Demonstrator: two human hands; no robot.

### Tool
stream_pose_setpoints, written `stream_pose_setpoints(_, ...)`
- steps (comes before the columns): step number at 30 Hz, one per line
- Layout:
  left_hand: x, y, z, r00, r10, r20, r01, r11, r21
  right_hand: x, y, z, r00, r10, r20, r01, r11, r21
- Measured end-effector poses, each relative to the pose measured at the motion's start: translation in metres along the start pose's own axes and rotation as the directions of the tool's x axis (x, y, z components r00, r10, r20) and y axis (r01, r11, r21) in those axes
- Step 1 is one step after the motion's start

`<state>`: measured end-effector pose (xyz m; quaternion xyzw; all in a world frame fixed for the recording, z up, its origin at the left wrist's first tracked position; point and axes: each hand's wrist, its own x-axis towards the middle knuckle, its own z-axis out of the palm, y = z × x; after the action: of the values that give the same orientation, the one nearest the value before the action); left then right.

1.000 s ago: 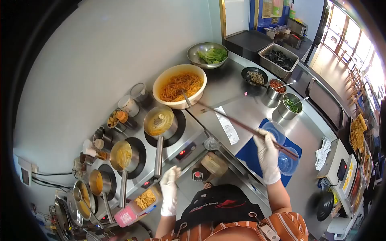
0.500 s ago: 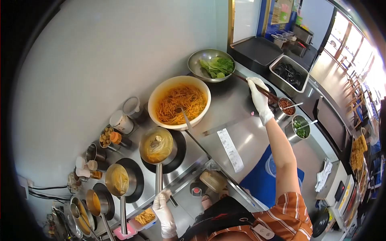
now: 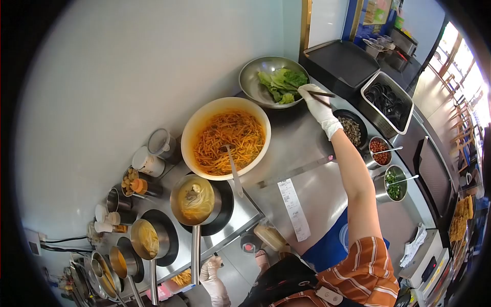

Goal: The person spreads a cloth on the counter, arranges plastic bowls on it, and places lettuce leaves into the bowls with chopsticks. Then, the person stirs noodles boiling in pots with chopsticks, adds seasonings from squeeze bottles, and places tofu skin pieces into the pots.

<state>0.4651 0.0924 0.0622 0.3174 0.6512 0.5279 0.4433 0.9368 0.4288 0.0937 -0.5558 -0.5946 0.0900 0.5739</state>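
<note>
My right hand, in a white glove, is closed on dark chopsticks at the right rim of a steel bowl. The chopsticks' back ends stick out to the right; their tips are hidden by the hand or the leaves. Green lettuce leaves lie in that bowl. Low in the view, my gloved left hand has its fingers curled, just right of the steel handle of a pan. Whether that hand holds anything is hidden. Noodles in broth fill the pan.
A large cream bowl holds shredded orange food and a spoon. A black dish and steel pots of red bits and chopped greens line the right. A receipt lies mid-counter. More pans stand left.
My right hand has moved up and left with the chopsticks to the lettuce bowl, uncovering the black dish. My left hand has dropped lower, away from the pan handle's end. The view has shifted slightly.
</note>
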Motion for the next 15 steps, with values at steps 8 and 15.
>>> stream_pose_setpoints(8,0.001,-0.013,0.013,0.999,-0.01,0.05,0.01,1.0,0.005,0.003,0.025,-0.002,0.994,-0.1,0.046,0.094,0.988,0.123)
stream_pose_setpoints(15,-0.005,-0.017,0.017,0.998,-0.001,0.06,0.0,1.0,0.006,-0.002,0.01,0.001,0.952,0.017,0.307,-0.042,0.996,0.074)
